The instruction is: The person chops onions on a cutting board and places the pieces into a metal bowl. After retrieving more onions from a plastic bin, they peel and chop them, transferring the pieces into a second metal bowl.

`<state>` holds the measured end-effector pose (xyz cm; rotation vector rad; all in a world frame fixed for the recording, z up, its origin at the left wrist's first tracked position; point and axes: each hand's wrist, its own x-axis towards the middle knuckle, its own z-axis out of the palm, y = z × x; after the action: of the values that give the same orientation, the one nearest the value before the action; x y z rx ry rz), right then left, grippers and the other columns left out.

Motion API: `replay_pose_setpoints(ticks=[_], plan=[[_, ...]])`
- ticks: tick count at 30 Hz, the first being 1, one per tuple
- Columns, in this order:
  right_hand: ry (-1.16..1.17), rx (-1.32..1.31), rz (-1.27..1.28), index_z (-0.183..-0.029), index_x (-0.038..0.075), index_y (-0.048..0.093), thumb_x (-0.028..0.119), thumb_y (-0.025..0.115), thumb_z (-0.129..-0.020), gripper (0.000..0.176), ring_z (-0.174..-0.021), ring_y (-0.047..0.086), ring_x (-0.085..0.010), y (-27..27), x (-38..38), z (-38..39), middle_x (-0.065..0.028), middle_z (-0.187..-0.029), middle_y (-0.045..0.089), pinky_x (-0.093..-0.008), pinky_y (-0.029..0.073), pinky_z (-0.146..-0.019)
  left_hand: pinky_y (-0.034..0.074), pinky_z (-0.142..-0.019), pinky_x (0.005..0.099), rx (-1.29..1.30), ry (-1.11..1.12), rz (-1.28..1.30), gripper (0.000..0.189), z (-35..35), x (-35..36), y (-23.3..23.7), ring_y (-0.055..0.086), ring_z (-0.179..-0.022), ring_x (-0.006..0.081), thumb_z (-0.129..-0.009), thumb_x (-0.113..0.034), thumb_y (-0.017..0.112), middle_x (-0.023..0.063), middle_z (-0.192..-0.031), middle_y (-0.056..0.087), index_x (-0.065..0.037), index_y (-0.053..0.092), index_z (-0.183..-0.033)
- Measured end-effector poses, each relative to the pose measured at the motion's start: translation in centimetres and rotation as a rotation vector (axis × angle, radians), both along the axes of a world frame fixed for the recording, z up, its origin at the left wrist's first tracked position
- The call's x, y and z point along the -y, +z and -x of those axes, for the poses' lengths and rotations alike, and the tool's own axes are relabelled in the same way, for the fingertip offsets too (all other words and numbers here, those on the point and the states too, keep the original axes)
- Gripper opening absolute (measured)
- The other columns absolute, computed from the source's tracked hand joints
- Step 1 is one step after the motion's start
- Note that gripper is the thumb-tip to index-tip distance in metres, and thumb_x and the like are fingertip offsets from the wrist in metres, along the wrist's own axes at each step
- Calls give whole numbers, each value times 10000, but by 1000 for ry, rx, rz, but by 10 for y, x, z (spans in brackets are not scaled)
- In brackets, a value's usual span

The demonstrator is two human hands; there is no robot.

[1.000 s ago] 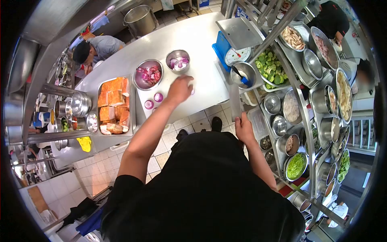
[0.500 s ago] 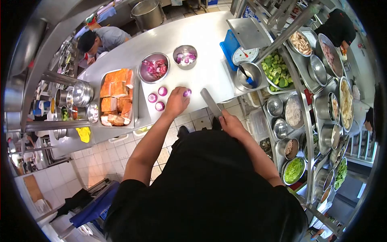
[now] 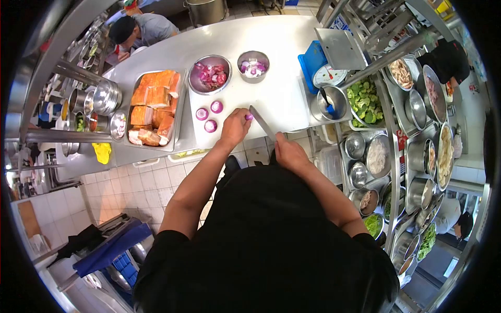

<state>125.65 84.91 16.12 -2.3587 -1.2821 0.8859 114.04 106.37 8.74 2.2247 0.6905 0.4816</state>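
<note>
On a white cutting board [image 3: 284,99], my left hand [image 3: 236,125] has its fingers closed over a piece of red onion [image 3: 248,117]. A cleaver-like kitchen knife [image 3: 262,121] is gripped by its handle in my right hand [image 3: 290,152]. Its blade points up and left, the tip right beside the onion. Left of my left hand lie three onion halves [image 3: 210,125], purple with pale centres. Farther back on the board are a steel bowl of reddish meat pieces [image 3: 211,76] and a smaller steel bowl of cut onion [image 3: 253,68].
A tray of orange-skinned meat blocks [image 3: 155,107] stands left of the board. To the right are a blue scale [image 3: 313,57], a steel pot with a blue-headed brush [image 3: 330,107] and broccoli [image 3: 365,99]. Racks of filled bowls line the right side. A person [image 3: 148,30] works across the table.
The knife has moved left, its blade now close beside the onion piece under my left hand. My view has shifted a little, so the table's things appear farther right.
</note>
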Motion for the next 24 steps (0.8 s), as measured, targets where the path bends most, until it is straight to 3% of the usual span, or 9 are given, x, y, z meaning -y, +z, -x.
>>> replay_pose_setpoints(ticks=[7, 15, 18, 24], plan=[[28, 52, 37, -1184, 12, 465, 159, 450, -1047, 201, -912, 689, -540, 0, -6, 0, -312, -931, 720, -654, 523, -832, 564, -825, 471, 30, 13, 47, 198, 0, 0, 4, 706, -934, 395, -887, -37, 773, 169, -1014, 712, -46, 699, -1071], [111, 187, 90, -1161, 0, 490, 87, 502, -991, 191, -854, 744, -443, -1, -12, 4, -255, -862, 732, -571, 586, -769, 568, -825, 468, 24, 12, 79, 190, 1, -3, 3, 710, -943, 388, -889, -61, 785, 156, -1027, 720, -61, 713, -1065], [165, 226, 21, -1151, -3, 491, 55, 504, -980, 182, -835, 751, -423, -8, -9, 6, -240, -847, 731, -549, 597, -743, 587, -843, 430, -12, 12, 81, 221, 0, -6, 5, 735, -969, 344, -868, -56, 813, 154, -1048, 741, -49, 725, -1071], [144, 202, 76, -1160, -3, 474, 46, 492, -982, 185, -821, 747, -439, -12, -16, 7, -249, -831, 726, -562, 594, -725, 564, -828, 475, -14, -2, 63, 205, 1, -6, 1, 703, -950, 393, -873, -71, 800, 151, -1036, 722, -74, 716, -1061]])
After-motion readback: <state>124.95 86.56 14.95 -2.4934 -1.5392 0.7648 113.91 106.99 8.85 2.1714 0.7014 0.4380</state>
